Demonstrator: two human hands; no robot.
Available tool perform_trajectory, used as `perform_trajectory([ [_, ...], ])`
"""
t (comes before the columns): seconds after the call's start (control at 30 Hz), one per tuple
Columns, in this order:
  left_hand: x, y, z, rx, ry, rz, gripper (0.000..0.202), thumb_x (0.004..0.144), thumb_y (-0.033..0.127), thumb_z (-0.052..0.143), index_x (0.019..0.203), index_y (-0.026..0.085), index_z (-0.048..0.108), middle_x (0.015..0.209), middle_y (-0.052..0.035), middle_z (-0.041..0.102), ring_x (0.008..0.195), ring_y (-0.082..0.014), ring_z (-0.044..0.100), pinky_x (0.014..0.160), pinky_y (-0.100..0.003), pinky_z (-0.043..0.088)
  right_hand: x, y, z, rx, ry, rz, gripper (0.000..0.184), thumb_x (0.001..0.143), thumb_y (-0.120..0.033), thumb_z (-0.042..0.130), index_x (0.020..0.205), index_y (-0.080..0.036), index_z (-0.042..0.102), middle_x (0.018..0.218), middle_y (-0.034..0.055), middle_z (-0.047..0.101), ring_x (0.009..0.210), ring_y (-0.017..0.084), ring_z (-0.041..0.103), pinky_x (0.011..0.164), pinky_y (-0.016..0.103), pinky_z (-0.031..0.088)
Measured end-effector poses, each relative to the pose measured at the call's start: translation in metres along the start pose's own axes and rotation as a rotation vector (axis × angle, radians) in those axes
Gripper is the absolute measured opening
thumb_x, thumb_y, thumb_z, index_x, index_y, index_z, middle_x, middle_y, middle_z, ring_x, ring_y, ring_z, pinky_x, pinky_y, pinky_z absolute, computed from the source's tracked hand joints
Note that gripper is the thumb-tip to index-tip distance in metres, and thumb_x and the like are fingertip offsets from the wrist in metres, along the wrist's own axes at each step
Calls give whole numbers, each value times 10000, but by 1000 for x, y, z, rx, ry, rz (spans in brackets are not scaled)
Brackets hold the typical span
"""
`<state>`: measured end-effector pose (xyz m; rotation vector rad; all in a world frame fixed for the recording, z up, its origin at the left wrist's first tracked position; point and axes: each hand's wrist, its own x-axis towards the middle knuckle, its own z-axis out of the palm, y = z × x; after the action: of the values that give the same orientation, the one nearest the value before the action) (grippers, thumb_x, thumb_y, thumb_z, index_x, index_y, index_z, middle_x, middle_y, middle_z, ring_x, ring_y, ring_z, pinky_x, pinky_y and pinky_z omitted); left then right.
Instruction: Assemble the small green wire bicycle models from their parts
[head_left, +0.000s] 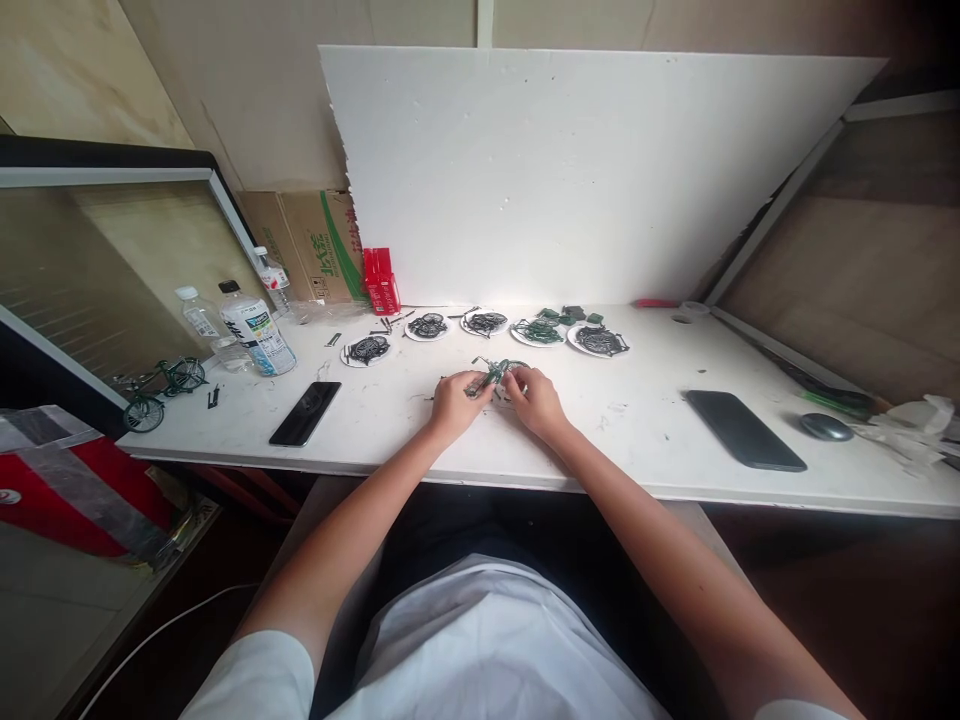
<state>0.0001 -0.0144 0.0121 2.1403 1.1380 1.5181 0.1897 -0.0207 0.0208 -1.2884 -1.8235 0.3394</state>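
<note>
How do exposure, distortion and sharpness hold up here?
Head view: wide-angle stretch enlarges the forearms toward the lower corners; the white board is bright, while the space under the table falls dark; the green model bicycle at the hands is too small for fine parts to be made out.

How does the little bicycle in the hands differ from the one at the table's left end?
The held bicycle is between the left hand and right hand; the standing bicycle is upright and untouched. The held bicycle is partly covered, while the standing bicycle is uncovered. Both have green parts.
</note>
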Motion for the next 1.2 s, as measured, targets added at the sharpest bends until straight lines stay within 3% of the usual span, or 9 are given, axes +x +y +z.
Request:
perform_trajectory([
  [0.17,0,1,0,13,4,-11,71,930,246,759,951,195,805,906,-57,823,801,-187,742,783,-290,573,-1,-2,-1,23,8,2,468,1091,-534,395,811,-236,623,845,94,716,812,262,620,742,372,424],
  [0.33,1,0,0,39,1,-8,37,909,206,769,925,196,800,900,-55,823,795,-187,741,777,-291,577,1,5,4,6,74,2,297,989,-492,561,868,-231,636,858,83,708,790,255,610,728,368,423],
  [0.47,0,0,0,25,-7,-16,67,925,240,765,964,206,807,917,-56,827,808,-194,745,788,-300,581,0,4,2,-17,28,-11,453,1072,-512,414,739,-245,566,767,84,679,740,250,588,692,368,387],
  [0.6,0,-1,1,3,7,-15,70,933,252,761,957,207,809,936,-59,830,809,-193,748,783,-301,577,-1,-1,-1,35,7,45,548,1113,-550,327,771,-240,624,818,93,730,757,252,630,712,372,409],
  [0.73,0,-2,1,-15,12,-28,71,924,235,765,966,205,813,960,-61,835,820,-195,754,798,-305,582,-1,0,1,43,40,59,306,1023,-489,547,888,-236,651,890,76,747,767,239,633,702,357,430],
  [0.83,0,-3,1,-17,2,-15,65,924,230,759,951,202,811,945,-55,831,805,-187,743,790,-299,572,0,2,3,56,36,20,185,970,-401,591,943,-231,658,916,66,743,785,228,633,717,346,444],
  [1.0,0,-2,1,-6,-10,0,63,922,244,769,942,197,805,890,-47,818,773,-177,726,751,-286,557,-1,0,0,19,0,8,388,1065,-464,441,799,-236,609,822,81,709,747,238,610,692,356,405],
  [1.1,0,-1,2,1,-8,-20,69,927,255,767,939,200,806,886,-46,819,764,-175,726,736,-282,559,-2,-3,-1,33,-15,37,489,1107,-518,357,830,-234,643,841,87,732,759,246,634,707,363,418],
  [1.2,-1,-3,3,6,1,-18,69,928,253,762,937,201,806,891,-46,821,772,-176,733,746,-279,568,-3,-2,0,36,5,62,406,1069,-539,461,882,-234,652,856,76,739,749,239,636,709,357,439],
])
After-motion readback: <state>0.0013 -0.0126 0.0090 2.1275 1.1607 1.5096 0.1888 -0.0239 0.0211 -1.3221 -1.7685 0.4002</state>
